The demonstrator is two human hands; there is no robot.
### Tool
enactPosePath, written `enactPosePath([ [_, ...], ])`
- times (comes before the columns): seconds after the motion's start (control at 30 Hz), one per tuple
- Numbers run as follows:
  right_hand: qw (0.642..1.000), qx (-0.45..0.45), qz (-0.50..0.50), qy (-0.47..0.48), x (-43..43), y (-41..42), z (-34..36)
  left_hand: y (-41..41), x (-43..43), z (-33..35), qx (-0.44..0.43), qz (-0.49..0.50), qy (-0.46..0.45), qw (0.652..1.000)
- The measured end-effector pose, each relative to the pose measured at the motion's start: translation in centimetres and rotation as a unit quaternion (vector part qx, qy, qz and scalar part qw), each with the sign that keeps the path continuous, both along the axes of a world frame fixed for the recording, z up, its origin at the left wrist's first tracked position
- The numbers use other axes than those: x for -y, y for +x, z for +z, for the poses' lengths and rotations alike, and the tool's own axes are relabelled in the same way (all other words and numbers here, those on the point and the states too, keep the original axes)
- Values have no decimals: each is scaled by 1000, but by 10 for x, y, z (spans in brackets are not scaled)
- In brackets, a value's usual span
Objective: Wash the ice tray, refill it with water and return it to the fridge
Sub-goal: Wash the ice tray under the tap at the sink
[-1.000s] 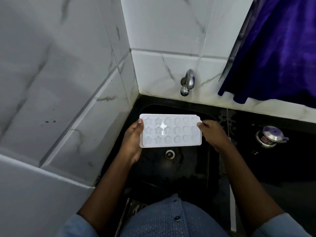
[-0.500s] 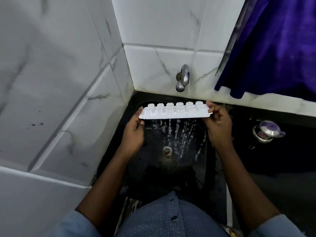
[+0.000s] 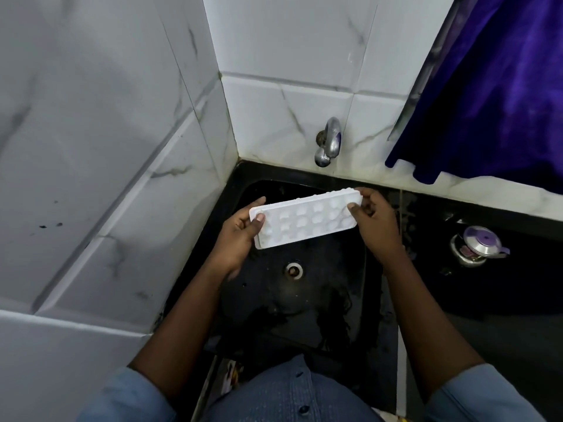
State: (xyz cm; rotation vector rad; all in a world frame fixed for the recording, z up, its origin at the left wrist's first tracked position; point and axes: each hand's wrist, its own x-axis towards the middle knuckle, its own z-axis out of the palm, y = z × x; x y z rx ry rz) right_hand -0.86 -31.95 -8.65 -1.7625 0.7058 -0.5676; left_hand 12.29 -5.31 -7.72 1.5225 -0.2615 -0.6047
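A white plastic ice tray (image 3: pixel 304 222) hangs over the black sink (image 3: pixel 307 303), turned so its bumpy underside faces me and slanted up toward the right. My left hand (image 3: pixel 240 236) grips its left end, thumb on the underside. My right hand (image 3: pixel 373 222) pinches its right end between thumb and fingers. The metal tap (image 3: pixel 329 146) juts from the tiled back wall just above the tray; I see no water running from it.
White marbled tiles close in the left and back. The drain (image 3: pixel 294 270) lies below the tray. On the black counter to the right sits a small steel vessel with a purple lid (image 3: pixel 479 246). A purple cloth (image 3: pixel 499 86) hangs at upper right.
The tray went from face up, to tipped over and pouring water into the sink, to underside facing me. The falling water has stopped. Both hands kept their hold on the ends.
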Motion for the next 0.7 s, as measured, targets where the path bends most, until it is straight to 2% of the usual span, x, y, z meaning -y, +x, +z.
enactPosePath([
  [0.1,996,-29,0,88,12,34,-4,0,9,5,-124,65,-38,989],
  [0.23,981,-90,-1,169,36,98,-2,7,10,3,-230,104,-108,962],
  [0.3,970,-106,-8,217,42,123,5,13,8,3,-260,102,-141,950],
  [0.47,933,-70,-11,352,45,161,13,21,3,6,-310,141,-158,927],
  [0.63,941,-29,-17,338,70,194,-26,20,0,1,-355,162,-152,908],
  [0.7,931,-34,-14,363,67,188,-12,18,0,-2,-359,164,-151,906],
])
